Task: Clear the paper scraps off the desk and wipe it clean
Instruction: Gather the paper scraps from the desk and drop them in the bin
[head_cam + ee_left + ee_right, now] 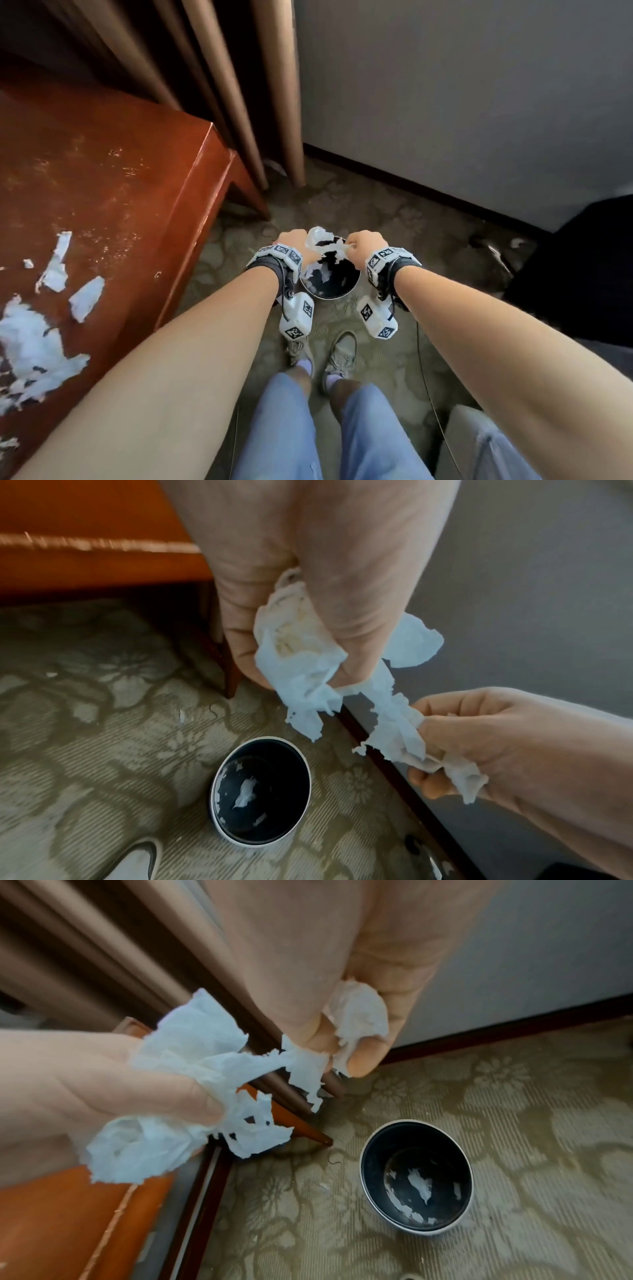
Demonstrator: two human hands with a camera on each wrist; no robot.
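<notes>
Both hands hang over a round black waste bin (329, 296) that stands on the carpet to the right of the desk. My left hand (293, 241) grips a crumpled wad of white paper scraps (301, 653). My right hand (364, 245) pinches more torn white paper (400, 731). A thin strip of paper (260, 1058) bridges the two hands. A few white scraps (419, 1180) lie at the bottom of the bin (219, 775). On the red-brown desk (113, 192) at the left, several torn scraps (85, 298) and a larger pile (30, 356) lie near the front-left.
Brown curtains (219, 85) hang behind the desk's far corner. A grey wall (462, 85) with a dark skirting closes the back. A dark bulky object (582, 267) stands at the right. My shoes (339, 356) are just short of the bin on the patterned carpet (394, 219).
</notes>
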